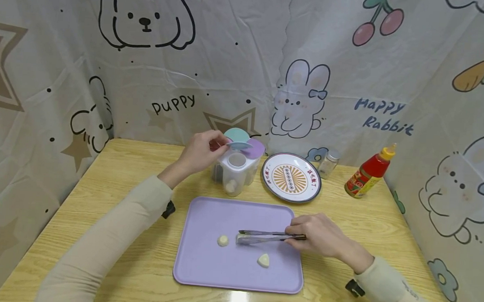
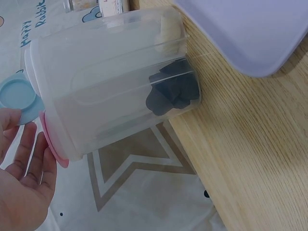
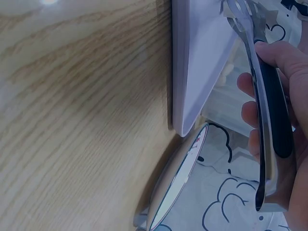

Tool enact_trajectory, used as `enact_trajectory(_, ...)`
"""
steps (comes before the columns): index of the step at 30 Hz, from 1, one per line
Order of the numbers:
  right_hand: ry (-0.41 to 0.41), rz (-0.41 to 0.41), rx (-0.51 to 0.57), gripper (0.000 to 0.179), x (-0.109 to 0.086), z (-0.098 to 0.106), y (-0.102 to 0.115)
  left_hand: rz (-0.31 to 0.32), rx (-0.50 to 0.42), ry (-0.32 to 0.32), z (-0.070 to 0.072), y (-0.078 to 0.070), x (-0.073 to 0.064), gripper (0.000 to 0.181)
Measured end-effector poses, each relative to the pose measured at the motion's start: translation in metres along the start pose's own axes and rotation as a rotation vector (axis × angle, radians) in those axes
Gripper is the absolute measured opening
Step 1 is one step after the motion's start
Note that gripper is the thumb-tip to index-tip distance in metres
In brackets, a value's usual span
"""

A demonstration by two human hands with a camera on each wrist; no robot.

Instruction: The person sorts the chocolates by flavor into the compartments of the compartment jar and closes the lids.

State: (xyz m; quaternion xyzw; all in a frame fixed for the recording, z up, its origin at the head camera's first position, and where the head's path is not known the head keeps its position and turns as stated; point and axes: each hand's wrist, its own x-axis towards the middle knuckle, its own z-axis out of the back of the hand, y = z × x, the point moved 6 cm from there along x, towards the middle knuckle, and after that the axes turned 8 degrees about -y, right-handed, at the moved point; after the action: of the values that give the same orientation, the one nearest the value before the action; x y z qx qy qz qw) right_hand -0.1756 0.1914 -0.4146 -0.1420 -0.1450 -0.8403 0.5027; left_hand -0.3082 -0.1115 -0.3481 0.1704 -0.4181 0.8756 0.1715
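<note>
My left hand (image 1: pixel 201 152) pinches the teal lid (image 1: pixel 237 135) of a clear container (image 1: pixel 234 175) with several compartments. That lid stands raised, and the round opening below it is uncovered. Pale pieces (image 2: pixel 170 32) lie in one compartment, dark pieces (image 2: pixel 174 89) in another. My right hand (image 1: pixel 318 236) holds metal tongs (image 3: pixel 270 110) with black grips, their tips pointing left, low over the lilac tray (image 1: pixel 203 270). Whether the tips hold something pale I cannot tell. Two small whitish pieces lie on the tray, a round piece (image 1: pixel 222 240) and a wedge-like piece (image 1: pixel 263 260).
Behind the tray is a patterned plate (image 1: pixel 291 177), right of the container. A small glass jar (image 1: pixel 329 164) and a red sauce bottle (image 1: pixel 368 172) with a yellow cap stand farther right. Printed cloth (image 1: pixel 238 68) hangs along the back of the wooden table (image 1: pixel 134 255).
</note>
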Motion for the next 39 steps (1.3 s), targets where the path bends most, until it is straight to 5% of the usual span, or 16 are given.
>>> enact_trajectory(10,-0.093,-0.019,-0.028,0.013,0.002,0.02,-0.01,-0.001,-0.009,-0.006,0.0,-0.001,0.0,0.01)
enact_trajectory(23,-0.243,-0.01,-0.118,0.018,0.034,0.066,-0.03,-0.015,-0.001,-0.015,0.001,-0.001,-0.001,0.01)
enact_trajectory(39,-0.278,-0.026,-0.139,0.012,0.08,0.084,-0.051,-0.008,0.0,-0.004,0.0,-0.001,0.0,0.01)
